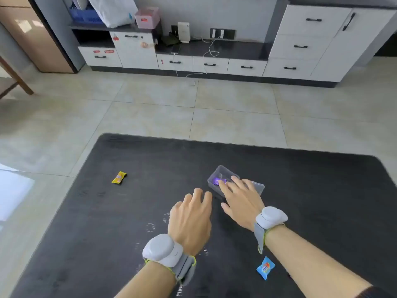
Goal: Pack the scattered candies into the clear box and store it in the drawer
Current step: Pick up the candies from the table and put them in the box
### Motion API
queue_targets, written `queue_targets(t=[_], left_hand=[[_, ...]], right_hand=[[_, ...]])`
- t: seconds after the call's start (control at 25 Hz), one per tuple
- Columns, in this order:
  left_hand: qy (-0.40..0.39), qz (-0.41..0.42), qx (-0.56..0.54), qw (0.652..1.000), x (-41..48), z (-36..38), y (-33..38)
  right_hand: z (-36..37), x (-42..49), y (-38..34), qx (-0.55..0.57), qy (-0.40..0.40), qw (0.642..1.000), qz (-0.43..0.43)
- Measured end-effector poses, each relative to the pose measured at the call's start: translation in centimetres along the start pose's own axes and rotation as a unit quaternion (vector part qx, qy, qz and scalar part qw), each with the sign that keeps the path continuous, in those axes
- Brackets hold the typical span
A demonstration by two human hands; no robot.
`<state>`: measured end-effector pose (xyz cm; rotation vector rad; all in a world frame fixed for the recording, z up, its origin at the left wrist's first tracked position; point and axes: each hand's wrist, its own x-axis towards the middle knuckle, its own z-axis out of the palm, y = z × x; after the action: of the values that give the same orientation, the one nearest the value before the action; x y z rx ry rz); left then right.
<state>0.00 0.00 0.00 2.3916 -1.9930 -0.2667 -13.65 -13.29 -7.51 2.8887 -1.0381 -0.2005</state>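
Observation:
A small clear box point(223, 171) lies on the black table point(311, 190), right of centre. Inside its left end is a purple candy point(219, 181). My right hand point(242, 201) is spread over the box, with its fingertips at the purple candy and its thumb well apart. My left hand point(191, 218) rests just left of the box with its fingers bent down onto the table, and nothing shows in it. A yellow candy point(119, 177) lies far to the left. A blue candy point(265, 268) lies near my right forearm.
Across a tiled floor stands a white cabinet with a low row of drawers point(210, 65) and taller drawers point(300, 46) at the right. Cables, a phone and chargers lie on its dark top. A wooden chair leg point(17, 76) is at the far left.

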Motion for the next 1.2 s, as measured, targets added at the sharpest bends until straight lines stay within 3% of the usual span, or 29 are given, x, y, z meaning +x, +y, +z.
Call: queue_targets(t=[0.36, 0.64, 0.76, 0.84, 1.0, 1.2], left_hand=[[-0.018, -0.007, -0.016, 1.0, 0.8, 6.6, -2.2], [-0.014, -0.026, -0.043, 0.999, -0.1, 8.0, -4.2], [-0.018, -0.085, -0.117, 0.989, -0.3, 8.2, -5.8], [-0.034, -0.163, -0.22, 0.961, -0.4, 8.6, -7.4], [-0.045, -0.265, -0.451, 0.851, -0.3, 9.7, -10.7], [-0.025, -0.329, -0.585, 0.741, -1.3, 10.8, -13.8]], right_hand=[[6.2, 2.8, -1.3, -0.037, -0.078, 0.994, 0.064], [5.9, 3.2, -2.7, -0.028, 0.013, 0.999, 0.037], [5.2, 2.8, -3.9, -0.01, 0.058, 0.998, -0.018], [4.7, 2.6, -4.7, 0.005, 0.099, 0.993, -0.057], [3.7, 2.1, -6.4, 0.017, 0.158, 0.979, -0.124], [2.9, 2.1, -9.0, 0.036, 0.165, 0.966, -0.195]])
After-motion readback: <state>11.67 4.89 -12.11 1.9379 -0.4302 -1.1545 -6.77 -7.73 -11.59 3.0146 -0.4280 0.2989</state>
